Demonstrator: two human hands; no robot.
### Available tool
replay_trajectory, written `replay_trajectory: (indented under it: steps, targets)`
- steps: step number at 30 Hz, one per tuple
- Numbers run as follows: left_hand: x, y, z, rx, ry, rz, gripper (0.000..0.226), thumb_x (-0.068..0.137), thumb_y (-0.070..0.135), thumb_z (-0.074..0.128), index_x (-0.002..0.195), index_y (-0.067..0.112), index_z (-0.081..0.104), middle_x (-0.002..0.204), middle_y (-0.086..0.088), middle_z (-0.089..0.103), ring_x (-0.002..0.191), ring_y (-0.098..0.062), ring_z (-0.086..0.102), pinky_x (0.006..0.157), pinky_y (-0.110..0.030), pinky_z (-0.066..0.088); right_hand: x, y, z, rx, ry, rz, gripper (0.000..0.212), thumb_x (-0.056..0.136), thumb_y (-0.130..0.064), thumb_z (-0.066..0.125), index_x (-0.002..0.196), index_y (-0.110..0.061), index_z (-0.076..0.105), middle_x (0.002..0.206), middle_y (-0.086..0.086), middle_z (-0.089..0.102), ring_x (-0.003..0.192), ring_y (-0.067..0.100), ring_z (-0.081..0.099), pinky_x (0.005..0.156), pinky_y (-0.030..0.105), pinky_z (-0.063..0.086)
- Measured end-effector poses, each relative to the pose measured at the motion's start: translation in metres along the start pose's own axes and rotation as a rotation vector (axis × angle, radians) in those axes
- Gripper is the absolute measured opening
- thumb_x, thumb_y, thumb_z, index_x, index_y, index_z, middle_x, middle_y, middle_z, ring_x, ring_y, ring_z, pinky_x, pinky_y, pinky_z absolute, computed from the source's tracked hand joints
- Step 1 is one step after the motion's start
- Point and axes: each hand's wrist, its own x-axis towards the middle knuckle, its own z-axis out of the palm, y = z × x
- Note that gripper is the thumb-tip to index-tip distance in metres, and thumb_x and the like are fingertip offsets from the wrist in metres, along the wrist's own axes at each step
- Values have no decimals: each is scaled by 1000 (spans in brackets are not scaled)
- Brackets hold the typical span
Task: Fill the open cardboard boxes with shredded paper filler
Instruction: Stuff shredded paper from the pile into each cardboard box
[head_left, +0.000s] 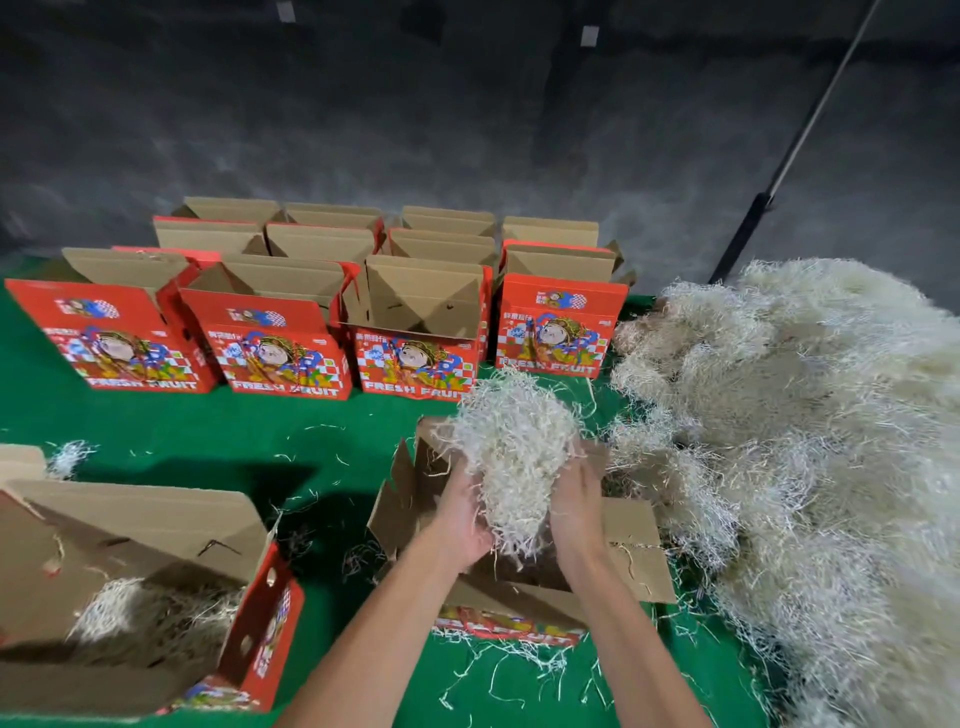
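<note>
Both hands hold one clump (511, 457) of shredded paper between them, above the near box (524, 566). The left hand (462, 519) cups the clump's left side and the right hand (576, 506) cups its right side, palms facing in and fingers curled into the strands. The box stands open on the green cloth (208, 426), its flaps spread outward.

The filler looks very light, soft and springy. It has no firm edge to take hold of, so a two-handed scoop from the sides or beneath seems the sound grip. Judged risk: loose strands shed easily, and many already lie on the cloth around the box.

The supply pile (810, 441) lies at the right, just beside the box. A second box (145, 587) at near left shows some filler inside. The far boxes (291, 312), standing in rows, show no filler in the visible interiors.
</note>
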Motion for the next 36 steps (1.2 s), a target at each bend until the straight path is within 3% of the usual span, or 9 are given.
replay_trajectory:
  steps: [3,6,9,12,15,18,27,31,36]
  targets:
    - [-5,-11,11,215,66,71,89,79,64,59,151,18,37,145,-12,49,129,-29,50,106,-45,41,-6,1,10,-16,65,-17,42,104,-48,39,108,-11,56,72,8,61,52,13,46,55,32,47]
    - [-2,11,-4,342,242,288,43,106,27,41,148,28,42,110,13,54,71,-7,48,63,-29,48,7,-7,-14,-17,163,-100,54,98,-61,42,79,-12,53,48,-10,44,40,9,34,39,24,31]
    - [0,39,-29,374,326,334,48,107,15,30,149,35,39,128,5,53,72,-9,49,95,-47,49,24,-15,-48,-49,273,-92,49,93,-68,46,78,-22,52,43,-14,40,39,3,35,49,26,33]
    - [-7,41,-29,392,259,336,41,105,44,37,143,31,44,137,-2,54,123,-24,55,112,-51,35,23,-16,-50,-217,211,-129,74,79,-91,37,89,-20,57,62,-22,54,57,-5,46,67,31,47]
    - [-17,32,-18,498,76,303,56,81,85,37,111,41,54,87,6,64,76,-8,61,79,-31,50,19,-13,-35,-247,34,-129,83,81,-90,30,91,-11,52,109,-2,43,103,14,44,98,42,40]
    - [-11,16,-10,644,38,329,97,66,98,38,133,30,50,129,4,57,110,-11,54,106,-42,36,13,-12,-21,-261,-76,-177,43,91,-61,45,92,-24,66,78,-14,70,64,-2,61,72,33,42]
    - [-13,-4,18,440,176,525,94,77,70,58,151,18,35,147,-5,47,133,-22,45,113,-50,34,7,-7,13,-207,-178,-168,19,104,-12,45,112,-5,62,83,-5,59,75,6,53,77,25,45]
    - [-7,6,-1,467,191,577,52,84,67,54,86,16,56,59,5,47,44,-10,43,44,-27,37,10,-12,-5,-231,-33,-209,40,105,-33,43,71,-14,52,50,-5,49,38,5,37,39,18,30]
    - [9,51,-40,422,421,450,36,98,51,53,93,15,47,78,6,46,76,-10,48,94,-42,45,42,-25,-63,-67,172,-13,27,103,-9,46,120,-23,62,103,-9,68,36,3,38,35,17,30]
